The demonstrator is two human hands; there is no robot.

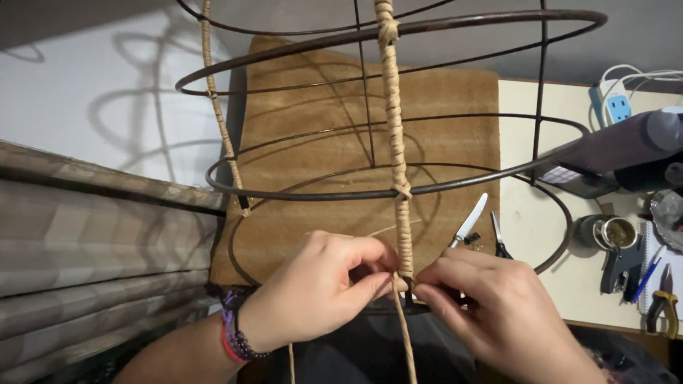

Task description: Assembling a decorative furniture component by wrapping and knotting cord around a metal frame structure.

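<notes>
A brown woven mat (441, 114) lies on the pale table (530, 235). On the table's right part rest a small knife with a white handle (471, 220), dark scissors (499, 238), and a round metal tin (605, 231). Farther right sit a blue pen (649, 274) on a notebook (658, 263) and yellow-handled pliers (665, 302). A blue and white power strip (613, 103) with white cables (640, 75) lies at the far right edge. To the left hangs checked, folded fabric (92, 235), with a white wall (92, 99) above it

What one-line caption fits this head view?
Left hand and right hand wrap tan cord around a wire frame.
</notes>
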